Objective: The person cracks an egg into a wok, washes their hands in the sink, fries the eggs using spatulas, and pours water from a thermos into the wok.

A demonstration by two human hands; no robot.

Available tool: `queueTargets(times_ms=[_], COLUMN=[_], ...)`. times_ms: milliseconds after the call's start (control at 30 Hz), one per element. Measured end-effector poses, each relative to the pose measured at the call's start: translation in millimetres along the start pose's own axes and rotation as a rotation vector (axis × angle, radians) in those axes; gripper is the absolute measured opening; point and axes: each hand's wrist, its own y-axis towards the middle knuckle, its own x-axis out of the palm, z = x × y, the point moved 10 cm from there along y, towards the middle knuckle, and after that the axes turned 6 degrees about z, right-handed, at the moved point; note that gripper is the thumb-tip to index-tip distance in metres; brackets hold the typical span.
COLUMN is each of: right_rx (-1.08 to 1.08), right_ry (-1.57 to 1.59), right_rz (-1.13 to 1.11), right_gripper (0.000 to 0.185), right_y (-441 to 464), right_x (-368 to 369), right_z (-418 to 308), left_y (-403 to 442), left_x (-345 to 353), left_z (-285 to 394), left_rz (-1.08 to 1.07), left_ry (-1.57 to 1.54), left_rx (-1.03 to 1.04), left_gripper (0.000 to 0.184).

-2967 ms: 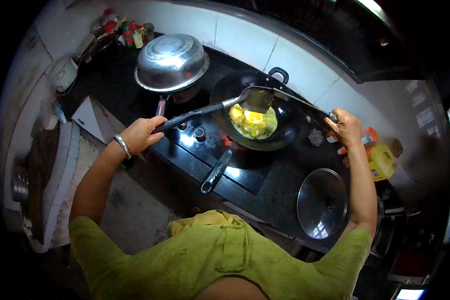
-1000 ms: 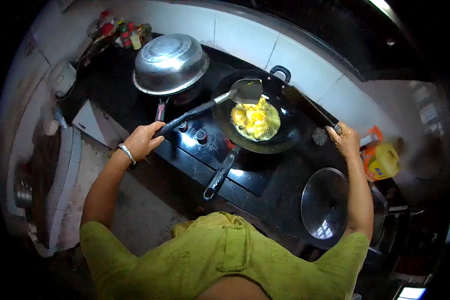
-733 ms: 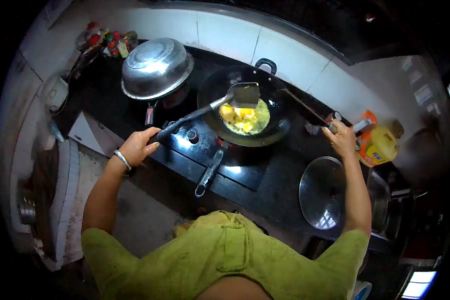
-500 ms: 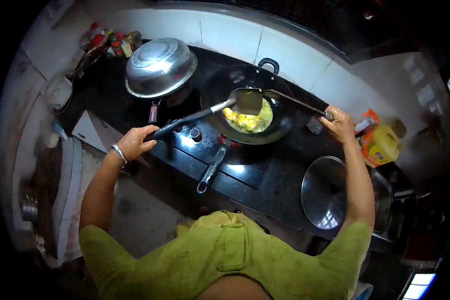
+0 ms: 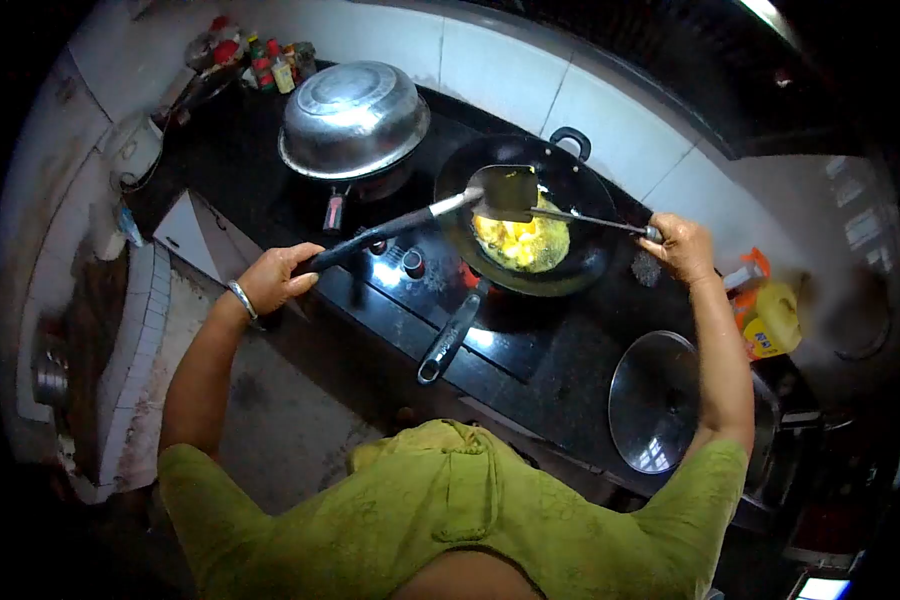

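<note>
Nearest, the glass lid [image 5: 654, 402] lies to the right of the wok [image 5: 592, 255] and on its near side, well within sleeve's reach; elbows are best held above it. The wok's long handle [image 5: 452, 340] points back toward the body, held by neither hand, so sideways pushes on the pan are best avoided.

Just beyond, to the wok's left, the left hand [image 5: 280, 278] is closed around the grip of the spatula [image 5: 505, 192]. To the wok's right, the right hand [image 5: 682, 245] is closed on the end of a thin tool [image 5: 595, 221], whose tip is brought to the spatula's head; whether the two touch cannot be told.

The egg [image 5: 522, 243] lies inside the wok, partly hidden under that head. For good work there, the spatula should be braced firmly while the thin tool is moved in short, light strokes, with bits directed inward over the wok. The egg's soft-looking yellow middle is best spared any pressing.

Farther off, the upturned basin [image 5: 355, 115] sits left of the wok, so wide swings that way should be avoided.
</note>
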Motion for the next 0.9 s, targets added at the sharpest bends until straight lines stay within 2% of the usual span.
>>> queueTargets(times_ms=[33,100,133,200,233,300,400,633,700,800,900], right_rx=[-0.002,0.090,0.090,0.027,0.030,-0.019,0.000,0.179,0.068,-0.044,-0.059], right_ry=[-0.002,0.077,0.075,0.111,0.109,0.019,-0.001,0.110,-0.080,-0.148,-0.262], right_rz=[0.002,0.100,0.099,0.265,0.264,0.086,0.037,0.147,0.270,0.361,0.417], right_gripper=[0.026,0.027,0.027,0.028,0.028,0.028,0.028,0.027,0.024,0.023,0.020], right_y=[0.1,-0.7,-0.3,1.5,0.7,3.3,-6.2,-23.6,-22.0,-21.6,-22.2], right_x=[0.1,-5.9,-2.6,-15.8,-16.3,-8.6,1.4,-11.1,-36.5,-50.9,-48.2], right_z=[-2.5,2.9,5.5,4.0,6.0,-2.9,-1.2,13.5,-5.8,-28.2,-29.3], left_y=[0.3,0.7,1.7,3.9,4.7,9.6,12.7,16.8,17.7,18.1,17.1], left_x=[-0.9,1.9,2.1,6.9,8.9,5.7,3.4,14.4,20.7,25.8,34.2], left_z=[-0.8,-6.0,-7.4,-9.9,-14.5,-14.7,-12.0,-11.7,-12.2,-8.4,-11.1], left_rz=[0.003,-0.035,-0.035,-0.079,-0.082,-0.026,-0.009,-0.034,-0.067,-0.111,-0.196], left_ry=[0.000,0.005,0.003,0.055,0.055,-0.001,0.013,0.018,-0.053,-0.100,-0.149], left_rx=[0.002,-0.120,-0.119,-0.081,-0.079,-0.021,0.012,-0.007,-0.004,-0.022,-0.078], left_gripper=[0.029,0.029,0.029,0.030,0.030,0.030,0.030,0.027,0.025,0.021,0.018])
